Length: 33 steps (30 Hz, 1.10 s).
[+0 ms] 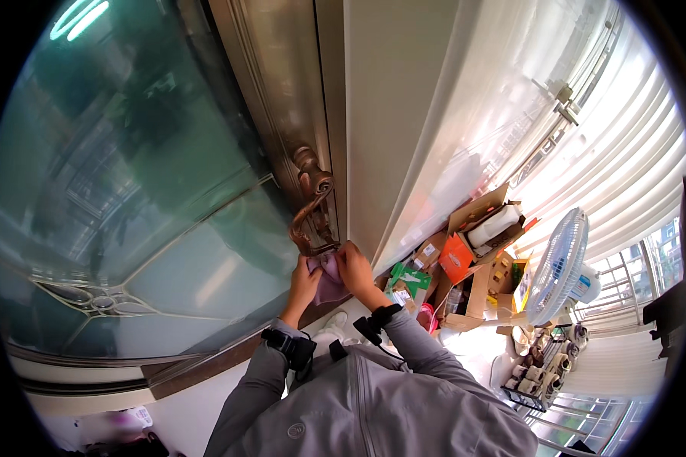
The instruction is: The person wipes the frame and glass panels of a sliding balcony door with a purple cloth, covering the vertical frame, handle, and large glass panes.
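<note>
A mauve cloth [330, 283] hangs at the lower end of an ornate bronze door handle [301, 221]. My left hand [304, 285] pinches the cloth on its left side, just under the handle. On the other side my right hand [355, 271] has its fingers closed on the cloth too, close to the handle's lower end. The handle is fixed to the brown frame of a door [278, 99] with a large greenish glass panel [129, 167]. Whether the cloth is looped round the handle or only pressed to it, I cannot tell.
Right of the door hangs a sheer white curtain [465, 129]. Open cardboard boxes [476, 297] with mixed items stand on the floor there. Beyond them are a white-and-blue fan [560, 266] and a rack of shoes [541, 373]. Dark straps with small devices sit on both my wrists.
</note>
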Available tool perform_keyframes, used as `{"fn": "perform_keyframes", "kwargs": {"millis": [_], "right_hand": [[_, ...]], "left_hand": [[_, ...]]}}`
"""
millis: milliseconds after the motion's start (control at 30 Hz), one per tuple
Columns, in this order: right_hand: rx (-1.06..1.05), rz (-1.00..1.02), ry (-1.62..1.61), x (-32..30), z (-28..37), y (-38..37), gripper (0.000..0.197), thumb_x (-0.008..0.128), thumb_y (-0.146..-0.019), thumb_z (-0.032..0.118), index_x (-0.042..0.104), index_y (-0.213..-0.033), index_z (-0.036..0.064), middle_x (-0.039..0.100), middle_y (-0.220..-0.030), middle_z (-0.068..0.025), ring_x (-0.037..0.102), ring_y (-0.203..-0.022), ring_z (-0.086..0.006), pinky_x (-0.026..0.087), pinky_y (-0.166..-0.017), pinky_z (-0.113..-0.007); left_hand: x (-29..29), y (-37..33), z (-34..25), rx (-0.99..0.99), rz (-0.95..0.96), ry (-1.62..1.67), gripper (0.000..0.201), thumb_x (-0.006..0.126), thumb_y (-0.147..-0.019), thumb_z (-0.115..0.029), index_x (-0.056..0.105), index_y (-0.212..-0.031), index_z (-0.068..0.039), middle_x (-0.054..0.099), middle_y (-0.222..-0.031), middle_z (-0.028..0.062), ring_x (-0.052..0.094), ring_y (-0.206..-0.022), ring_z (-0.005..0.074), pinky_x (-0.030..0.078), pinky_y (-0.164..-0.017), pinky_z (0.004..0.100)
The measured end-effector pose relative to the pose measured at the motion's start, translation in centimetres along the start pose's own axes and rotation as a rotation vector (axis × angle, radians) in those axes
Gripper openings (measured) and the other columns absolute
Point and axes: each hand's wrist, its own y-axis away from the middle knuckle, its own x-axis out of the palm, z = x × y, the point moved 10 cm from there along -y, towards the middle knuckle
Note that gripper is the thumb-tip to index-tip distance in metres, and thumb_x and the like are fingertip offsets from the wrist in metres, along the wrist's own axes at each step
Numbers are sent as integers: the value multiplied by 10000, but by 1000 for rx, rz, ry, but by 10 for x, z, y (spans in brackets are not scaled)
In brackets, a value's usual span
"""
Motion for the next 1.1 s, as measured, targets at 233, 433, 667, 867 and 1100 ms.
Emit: {"fn": "perform_keyframes", "kwargs": {"millis": [233, 433, 667, 867, 1100], "right_hand": [[35, 19, 20, -2, -5, -3, 206, 613, -790, 174, 503, -783, 0, 577, -704, -192, 562, -649, -369, 435, -578, -404], [-32, 0, -221, -42, 85, -1, 175, 649, -767, 114, 515, -738, 6, 563, -680, -121, 544, -595, -231, 423, -559, -299], [-497, -344, -498, -122, 204, -22, 140, 638, -767, 34, 500, -764, 15, 546, -720, -96, 530, -630, -192, 417, -581, -259], [-19, -303, -556, -91, 140, -68, 103, 584, -809, 35, 484, -806, 9, 549, -698, -107, 538, -629, -170, 418, -590, -253], [-166, -221, -434, -61, 141, -46, 110, 569, -812, 36, 466, -799, 1, 541, -692, -141, 540, -614, -231, 428, -579, -304]], "left_hand": [[14, -8, 16, -45, 115, 59, 377, 538, -789, -107, 401, -1132, -32, 576, -994, 212, 545, -958, 378, 430, -788, 390], [-17, 9, -43, -8, 311, 274, 257, 559, -779, -93, 437, -989, -12, 549, -854, 122, 538, -788, 191, 431, -711, 285], [-118, 6, -197, 379, -217, 259, 313, 634, -680, 16, 456, -934, -29, 518, -792, 79, 497, -692, 160, 414, -644, 263], [-111, -20, -226, 486, -387, -29, 300, 659, -655, 11, 471, -885, -33, 535, -793, 109, 532, -664, 236, 427, -609, 288], [-109, -7, -172, 379, -393, 53, 300, 654, -669, 16, 444, -878, -31, 514, -728, 98, 509, -621, 224, 424, -599, 288]]}}
